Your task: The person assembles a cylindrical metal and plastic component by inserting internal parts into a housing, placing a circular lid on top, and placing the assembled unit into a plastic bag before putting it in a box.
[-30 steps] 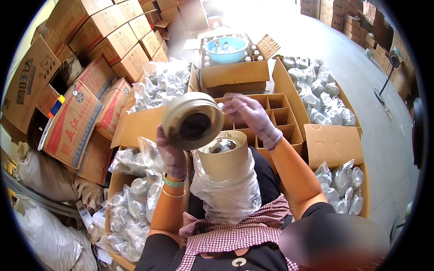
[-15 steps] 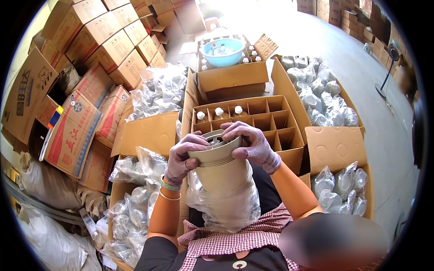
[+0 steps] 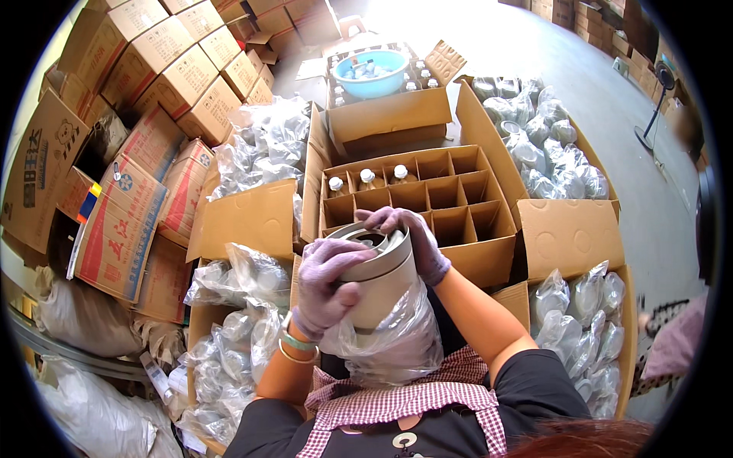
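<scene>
A grey-beige plastic cylinder (image 3: 376,301), like an appliance housing, stands in my lap with its open end upward. Clear plastic bag film (image 3: 389,351) is bunched around its lower part. A round cap-like ring (image 3: 382,263) with a hole in its middle sits slightly tilted at the top. My left hand (image 3: 328,278), in a purple glove, is wrapped around the left side of the ring and upper wall. My gloved right hand (image 3: 405,238) grips the far right rim, its fingers bent over the edge.
Just ahead stands a divided carton (image 3: 427,187) with several white-capped bottles (image 3: 368,179). Cartons of bagged parts flank me, left (image 3: 229,359) and right (image 3: 576,320). Farther off is a blue basin (image 3: 370,80). Stacked boxes (image 3: 175,69) rise at left; a person's lavender sleeve (image 3: 676,343) shows at right.
My left hand has slid lower and wrapped around the cylinder's side. My right hand has shifted left over the rim, and the top ring looks turned and tilted. A sleeve has appeared at right.
</scene>
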`<action>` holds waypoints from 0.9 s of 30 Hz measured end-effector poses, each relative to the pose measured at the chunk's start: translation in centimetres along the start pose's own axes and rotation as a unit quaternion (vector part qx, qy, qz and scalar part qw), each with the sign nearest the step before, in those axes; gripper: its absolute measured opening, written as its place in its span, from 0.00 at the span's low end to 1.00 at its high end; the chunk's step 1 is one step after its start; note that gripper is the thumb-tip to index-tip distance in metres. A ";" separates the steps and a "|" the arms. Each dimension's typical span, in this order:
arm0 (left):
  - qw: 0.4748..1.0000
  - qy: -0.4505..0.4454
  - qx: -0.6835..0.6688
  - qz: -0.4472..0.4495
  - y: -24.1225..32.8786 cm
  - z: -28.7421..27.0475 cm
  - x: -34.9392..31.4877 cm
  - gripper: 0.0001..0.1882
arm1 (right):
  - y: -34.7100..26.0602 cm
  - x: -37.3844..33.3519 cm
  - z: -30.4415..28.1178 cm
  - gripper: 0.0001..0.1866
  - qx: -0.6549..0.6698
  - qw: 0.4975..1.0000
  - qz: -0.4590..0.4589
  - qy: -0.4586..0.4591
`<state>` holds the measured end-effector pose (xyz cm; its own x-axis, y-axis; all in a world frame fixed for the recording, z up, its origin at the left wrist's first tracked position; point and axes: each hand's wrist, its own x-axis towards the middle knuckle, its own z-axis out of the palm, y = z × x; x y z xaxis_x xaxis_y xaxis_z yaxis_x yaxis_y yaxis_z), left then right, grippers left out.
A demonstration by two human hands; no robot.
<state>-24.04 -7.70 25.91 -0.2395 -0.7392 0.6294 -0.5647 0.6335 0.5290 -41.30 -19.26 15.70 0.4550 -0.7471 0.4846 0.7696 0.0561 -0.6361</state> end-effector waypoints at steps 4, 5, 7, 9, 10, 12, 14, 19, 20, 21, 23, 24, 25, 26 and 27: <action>0.967 0.017 0.253 -0.026 5.4 3.7 1.5 0.29 | 1.8 1.1 0.2 0.23 0.209 0.969 0.127 -0.029; 0.954 0.025 0.299 -0.022 6.1 4.3 2.0 0.29 | 1.8 1.6 -0.1 0.25 0.229 0.963 0.139 -0.035; 0.979 0.039 0.199 -0.003 4.3 3.7 2.0 0.30 | 0.8 1.3 -1.3 0.25 0.224 0.956 0.184 0.038; 0.998 0.045 0.029 -0.019 -1.9 0.8 0.0 0.32 | -4.3 -0.5 1.5 0.18 -0.148 0.987 0.015 0.059; 0.972 0.046 -0.195 -0.121 -4.3 0.7 -0.5 0.32 | -5.2 -1.3 2.6 0.15 -0.385 0.917 -0.102 0.030; 0.752 -0.015 -0.595 -0.284 -10.5 -0.1 -3.3 0.32 | -6.9 -2.1 13.5 0.28 -0.653 0.729 -0.205 0.016; 0.727 -0.002 -0.659 -0.194 -10.7 -0.2 -2.4 0.23 | -8.5 -2.6 16.4 0.31 -0.605 0.767 -0.209 -0.047; 0.993 0.081 -0.085 -0.029 1.6 -0.1 1.9 0.14 | -10.7 0.9 2.3 0.14 -0.361 0.928 -0.031 -0.090; 0.983 0.093 -0.143 -0.065 2.4 1.3 1.5 0.15 | -9.9 0.7 3.0 0.14 -0.378 0.924 -0.011 -0.056; 0.975 0.133 -0.149 -0.099 -0.2 1.9 0.6 0.19 | -9.1 0.7 4.8 0.15 -0.393 0.919 -0.001 -0.029; 0.855 0.120 -0.496 -0.087 -7.0 3.0 0.0 0.23 | -7.4 -0.4 12.6 0.14 -0.663 0.715 -0.215 0.059; 0.690 0.143 -0.690 -0.168 -4.7 5.0 0.7 0.24 | -6.8 -0.8 14.2 0.16 -0.706 0.668 -0.231 0.045; 0.730 0.114 -0.644 -0.198 -5.4 4.1 0.5 0.22 | -6.4 -0.8 15.7 0.19 -0.736 0.627 -0.253 0.026; 0.768 0.086 -0.594 -0.223 -7.2 2.5 0.5 0.21 | -6.7 -0.2 15.8 0.23 -0.710 0.662 -0.238 0.045; 0.799 0.055 -0.547 -0.244 -8.7 1.0 0.9 0.20 | -8.4 0.4 14.1 0.21 -0.641 0.742 -0.194 0.010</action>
<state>-20.13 -14.10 21.27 -0.0970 -0.9729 0.2098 0.4731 0.1404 0.8697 -41.29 -10.69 29.68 0.2941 -0.5519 0.7803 -0.2245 -0.8335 -0.5049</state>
